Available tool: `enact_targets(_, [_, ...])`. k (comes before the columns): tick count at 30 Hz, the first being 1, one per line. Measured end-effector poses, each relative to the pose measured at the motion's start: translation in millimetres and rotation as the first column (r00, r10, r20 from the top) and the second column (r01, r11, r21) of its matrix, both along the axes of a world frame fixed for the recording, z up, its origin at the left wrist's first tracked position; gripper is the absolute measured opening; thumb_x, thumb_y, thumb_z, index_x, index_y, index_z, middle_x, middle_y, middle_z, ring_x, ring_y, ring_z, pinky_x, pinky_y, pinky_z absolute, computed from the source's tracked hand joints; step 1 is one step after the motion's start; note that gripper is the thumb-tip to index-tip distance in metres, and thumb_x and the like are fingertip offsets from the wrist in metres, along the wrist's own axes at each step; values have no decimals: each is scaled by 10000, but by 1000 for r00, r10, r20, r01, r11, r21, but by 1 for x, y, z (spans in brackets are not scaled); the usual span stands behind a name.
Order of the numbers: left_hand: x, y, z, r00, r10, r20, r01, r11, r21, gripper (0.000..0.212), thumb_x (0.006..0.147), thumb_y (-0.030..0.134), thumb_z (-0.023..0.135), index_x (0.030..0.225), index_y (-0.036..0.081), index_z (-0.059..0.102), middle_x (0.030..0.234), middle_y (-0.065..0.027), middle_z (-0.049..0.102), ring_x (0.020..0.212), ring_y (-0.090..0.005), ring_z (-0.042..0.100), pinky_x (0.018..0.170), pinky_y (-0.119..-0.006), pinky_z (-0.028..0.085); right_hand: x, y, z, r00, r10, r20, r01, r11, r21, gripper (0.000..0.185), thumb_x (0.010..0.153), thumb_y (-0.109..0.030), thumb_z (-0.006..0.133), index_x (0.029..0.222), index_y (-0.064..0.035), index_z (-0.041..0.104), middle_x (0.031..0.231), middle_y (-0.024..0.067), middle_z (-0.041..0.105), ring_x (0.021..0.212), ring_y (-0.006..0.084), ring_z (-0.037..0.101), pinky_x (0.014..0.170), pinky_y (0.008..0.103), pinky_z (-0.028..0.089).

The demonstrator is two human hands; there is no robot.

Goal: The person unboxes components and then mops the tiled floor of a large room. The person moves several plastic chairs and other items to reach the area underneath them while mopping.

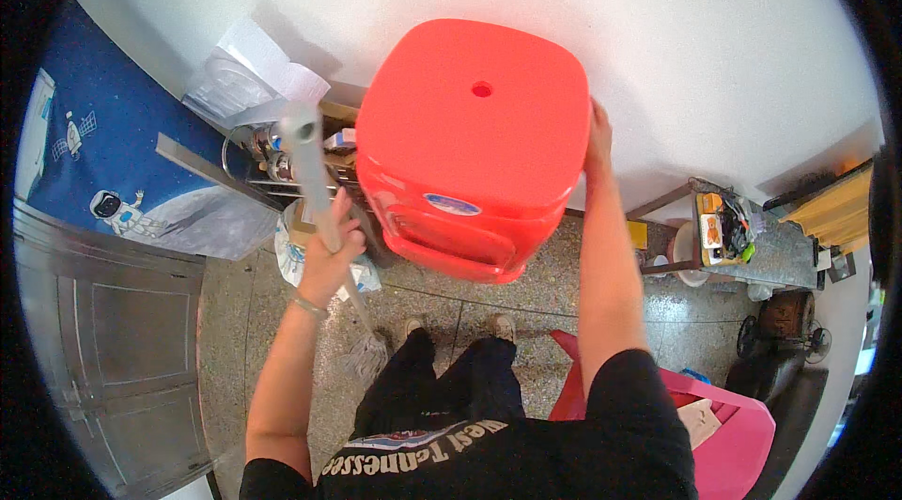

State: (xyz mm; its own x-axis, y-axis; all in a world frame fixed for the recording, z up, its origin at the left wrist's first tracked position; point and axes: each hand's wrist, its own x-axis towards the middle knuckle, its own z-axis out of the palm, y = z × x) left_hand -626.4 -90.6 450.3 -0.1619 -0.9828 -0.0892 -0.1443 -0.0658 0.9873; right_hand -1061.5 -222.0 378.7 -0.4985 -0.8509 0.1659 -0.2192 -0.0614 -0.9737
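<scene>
A red plastic stool (479,133), with a small hole in its seat and an oval sticker on its side, stands out large before me against the white wall. My right hand (599,140) grips its right side, the fingertips hidden behind the edge. My left hand (332,246) is around the pale handle (310,169) of a mop, its fingers close to the stool's left side. The handle's holed top end points up towards me. Down by my left foot, the mop's grey string head (368,353) rests on the speckled floor (451,317).
Left of the stool, a wire rack (264,183) holds bottles and boxes, with plastic bags (292,236) below. A dark door (130,338) is at left. At right are a table (775,257) bearing cables, a fan (817,343) and a pink plastic item (740,447).
</scene>
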Motion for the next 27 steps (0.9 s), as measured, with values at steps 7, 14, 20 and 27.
enact_targets(7, [-31,-27,-4,993,-1,117,23,983,-182,443,787,117,607,1180,2,437,1070,-74,553,926,-121,522,793,-276,428,12,-44,29,983,125,-136,-98,977,188,442,872,-335,452,1189,-28,463,1213,146,481,1097,249,473,876,351,394])
enact_targets(14, [-4,-47,-13,989,-149,-4,147,977,-155,340,812,73,574,1128,0,469,888,-56,607,760,-113,576,674,-259,477,22,56,19,992,-22,-121,43,984,171,432,873,-336,444,1175,-27,470,1187,147,495,1078,248,483,866,350,397])
enact_targets(20, [-13,-67,-26,926,-373,60,378,912,-161,361,806,91,579,1133,-18,471,928,-49,601,825,-112,554,749,-267,455,39,220,12,964,-253,-86,266,942,204,425,875,-337,437,1163,-27,476,1164,147,506,1061,246,491,856,348,400])
enact_targets(27, [-27,-76,-50,805,-556,-209,567,824,-6,425,801,161,613,1169,-8,484,992,-63,591,899,-108,515,800,-257,423,87,371,4,886,-459,-67,458,840,291,417,877,-338,430,1148,-26,483,1138,148,520,1041,245,502,845,347,402])
